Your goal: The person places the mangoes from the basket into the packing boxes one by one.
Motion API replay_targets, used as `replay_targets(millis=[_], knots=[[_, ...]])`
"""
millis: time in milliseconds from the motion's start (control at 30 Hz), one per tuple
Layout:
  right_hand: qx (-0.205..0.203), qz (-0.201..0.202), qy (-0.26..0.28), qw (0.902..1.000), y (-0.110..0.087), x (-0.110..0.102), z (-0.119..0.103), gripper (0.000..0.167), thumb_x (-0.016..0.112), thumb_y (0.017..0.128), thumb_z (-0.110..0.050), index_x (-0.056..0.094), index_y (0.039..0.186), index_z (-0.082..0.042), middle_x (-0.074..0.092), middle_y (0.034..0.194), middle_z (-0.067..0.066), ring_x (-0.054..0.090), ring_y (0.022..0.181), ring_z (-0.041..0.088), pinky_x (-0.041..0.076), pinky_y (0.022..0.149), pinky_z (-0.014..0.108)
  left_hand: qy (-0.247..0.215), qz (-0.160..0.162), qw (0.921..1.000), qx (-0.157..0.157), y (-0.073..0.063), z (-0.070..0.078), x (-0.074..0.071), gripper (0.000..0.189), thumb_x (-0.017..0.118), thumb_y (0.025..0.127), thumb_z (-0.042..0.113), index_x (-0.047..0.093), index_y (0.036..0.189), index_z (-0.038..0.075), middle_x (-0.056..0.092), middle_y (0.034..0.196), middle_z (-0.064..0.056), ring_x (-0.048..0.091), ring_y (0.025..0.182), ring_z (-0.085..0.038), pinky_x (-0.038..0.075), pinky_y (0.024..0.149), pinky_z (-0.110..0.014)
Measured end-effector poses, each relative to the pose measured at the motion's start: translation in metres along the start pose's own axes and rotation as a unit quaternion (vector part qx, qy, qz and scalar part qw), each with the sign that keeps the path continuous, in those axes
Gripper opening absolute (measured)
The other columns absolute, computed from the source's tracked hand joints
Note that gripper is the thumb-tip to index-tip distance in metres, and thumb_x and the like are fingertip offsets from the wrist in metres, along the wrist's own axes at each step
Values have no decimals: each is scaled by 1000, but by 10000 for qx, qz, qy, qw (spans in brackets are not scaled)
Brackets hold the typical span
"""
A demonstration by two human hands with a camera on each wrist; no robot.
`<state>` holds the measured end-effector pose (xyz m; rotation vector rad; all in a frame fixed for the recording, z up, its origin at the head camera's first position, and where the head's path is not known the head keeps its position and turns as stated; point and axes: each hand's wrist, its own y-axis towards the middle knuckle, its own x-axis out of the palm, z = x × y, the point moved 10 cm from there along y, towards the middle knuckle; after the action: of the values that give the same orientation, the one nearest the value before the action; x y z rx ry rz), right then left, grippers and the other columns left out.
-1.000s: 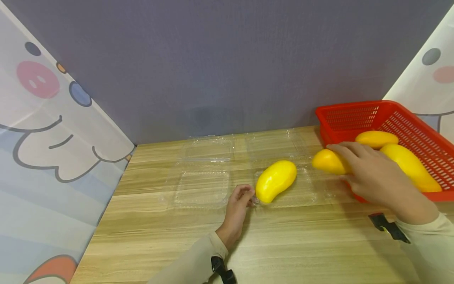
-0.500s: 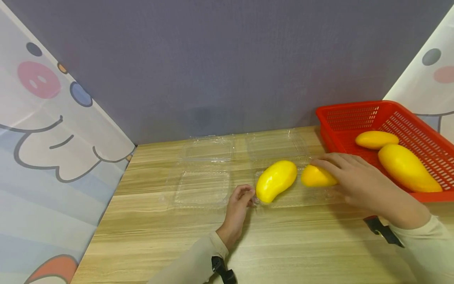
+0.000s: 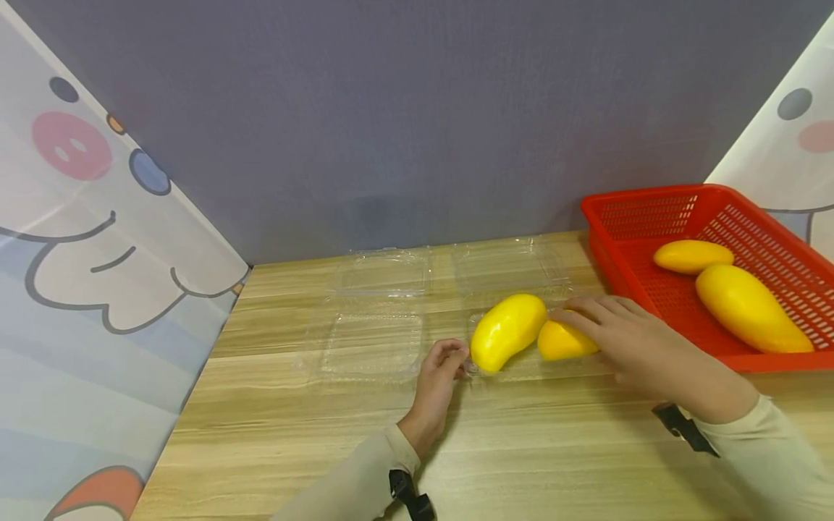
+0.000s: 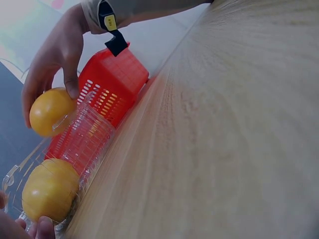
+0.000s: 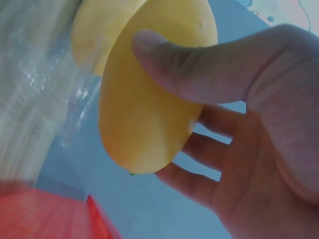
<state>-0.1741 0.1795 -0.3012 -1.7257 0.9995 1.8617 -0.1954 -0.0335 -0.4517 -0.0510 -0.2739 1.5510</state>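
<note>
My right hand (image 3: 625,347) grips a yellow mango (image 3: 564,341) over the right-hand clear plastic clamshell box (image 3: 560,365). In the right wrist view the thumb lies across this held mango (image 5: 149,109), with the fingers behind it. Another mango (image 3: 508,333) lies in the box's left part, right beside the held one. My left hand (image 3: 435,383) pinches the box's front left corner, and its fingertips (image 4: 46,226) show just below the lying mango (image 4: 50,191) in the left wrist view. The box's lid (image 3: 508,266) is folded back toward the wall.
A second clear clamshell box (image 3: 373,347) lies unfolded on the wooden table (image 3: 293,449) to the left. At the right stands a red plastic basket (image 3: 619,271) holding a smaller mango (image 3: 693,257) and a larger mango (image 3: 749,307). A grey wall (image 3: 417,130) rises behind.
My right hand has carried its mango left and slightly down, from the basket's edge to beside the lying mango over the box. The left hand has stayed at the box's corner.
</note>
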Motion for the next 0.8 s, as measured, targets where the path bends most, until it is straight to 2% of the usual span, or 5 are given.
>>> replay_targets(millis=[200, 400, 633, 800], knots=[[52, -416, -59, 9991, 2, 15, -5, 87, 78, 65, 14, 49, 142, -15, 53, 142, 11, 50, 129, 35, 41, 104, 59, -17, 9, 10000, 31, -1, 0, 0, 21, 60, 98, 22, 59, 112, 6, 60, 88, 1, 59, 82, -13, 49, 82, -29], [67, -524, -116, 9985, 2, 22, -5, 82, 79, 70, 10, 48, 142, -13, 53, 141, 12, 48, 131, 37, 42, 103, 60, 15, -26, 10000, 13, 0, 1, 1, 20, 60, 99, 22, 61, 107, 4, 60, 87, 1, 59, 82, -14, 49, 82, -29], [52, -681, 153, 9975, 3, 31, -3, 69, 67, 75, 10, 53, 137, -17, 54, 138, 8, 48, 131, 38, 39, 105, 62, 91, -37, 10000, -3, 0, 2, 1, 22, 60, 99, 23, 63, 102, 1, 61, 82, 3, 58, 81, -14, 48, 82, -29], [86, -798, 410, 9959, 2, 39, -2, 68, 62, 73, 13, 55, 132, -20, 56, 133, 4, 51, 127, 37, 39, 105, 62, 80, -66, 9999, -29, 0, 1, 2, 21, 61, 99, 23, 62, 100, 2, 61, 81, 3, 58, 81, -14, 48, 82, -29]])
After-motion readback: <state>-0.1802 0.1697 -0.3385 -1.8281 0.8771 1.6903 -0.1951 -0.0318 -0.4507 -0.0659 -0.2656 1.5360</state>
